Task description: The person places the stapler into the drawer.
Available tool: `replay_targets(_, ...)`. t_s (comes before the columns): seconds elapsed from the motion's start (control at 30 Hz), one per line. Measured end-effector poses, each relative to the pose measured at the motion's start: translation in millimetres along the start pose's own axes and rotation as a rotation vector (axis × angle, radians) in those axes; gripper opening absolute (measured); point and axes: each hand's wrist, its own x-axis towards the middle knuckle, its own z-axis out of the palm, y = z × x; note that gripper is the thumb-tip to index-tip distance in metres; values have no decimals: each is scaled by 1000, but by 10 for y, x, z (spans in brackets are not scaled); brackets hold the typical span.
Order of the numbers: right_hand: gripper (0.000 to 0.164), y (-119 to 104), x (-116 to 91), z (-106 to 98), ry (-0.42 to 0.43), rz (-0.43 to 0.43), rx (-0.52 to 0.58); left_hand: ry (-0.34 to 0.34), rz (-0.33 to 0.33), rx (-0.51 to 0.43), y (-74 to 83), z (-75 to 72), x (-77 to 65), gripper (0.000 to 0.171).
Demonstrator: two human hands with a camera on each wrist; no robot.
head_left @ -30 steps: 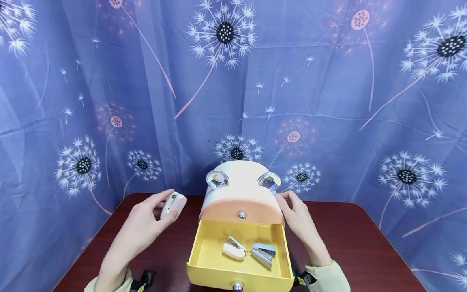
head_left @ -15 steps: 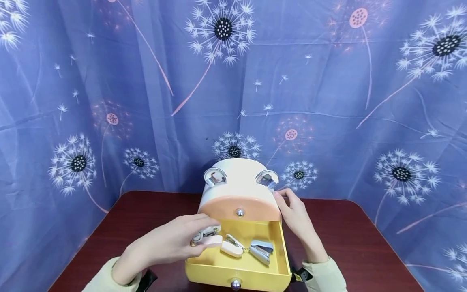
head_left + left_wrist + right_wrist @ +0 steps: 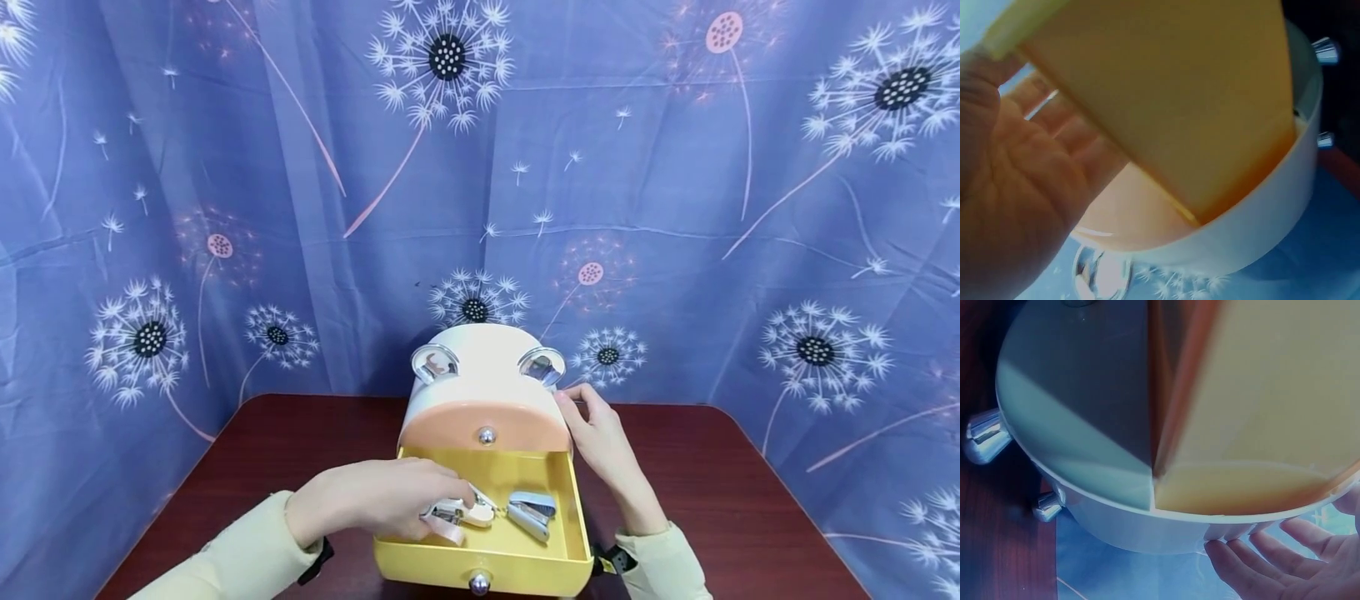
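In the head view my left hand grips a small pale pink and white stapler low inside the pulled-out yellow drawer. Another small stapler, cream coloured, lies beside it, partly covered by the held one and the fingers. To its right rests a blue stapler. My right hand touches the right side of the white rounded cabinet, fingers fairly straight against its wall in the right wrist view. In the left wrist view the drawer's underside hides the left fingertips and the stapler.
An orange-pink upper drawer with a silver knob sits closed above the yellow one. Two round chrome pieces stick up from the cabinet. Everything stands on a dark red table before a blue dandelion curtain.
My left hand has carried the pink and white stapler from the left of the cabinet rightward and down into the yellow drawer. My right hand has stayed at the cabinet's side.
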Motion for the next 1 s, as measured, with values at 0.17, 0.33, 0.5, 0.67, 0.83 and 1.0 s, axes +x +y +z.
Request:
replay_targets(0.17,30,-2,-4,14,-5,5,1,-57,18,4,-48,58,56,19)
replay_targets(0.33,28,-7,-6,21,-3,-2,0,-59,54,13,-82,124,62,13)
replay_targets(0.5,34,-14,-14,16,1,-2,5,-62,83,37,-84,178,80,13)
replay_targets(0.67,36,-19,-17,14,5,-8,4,-58,71,59,-80,206,76,16)
replay_targets(0.83,38,-10,-17,14,11,-3,5,-35,19,52,-73,233,60,18)
replay_targets(1.0,37,-14,-9,15,12,-3,0,-9,-11,44,-64,228,56,19)
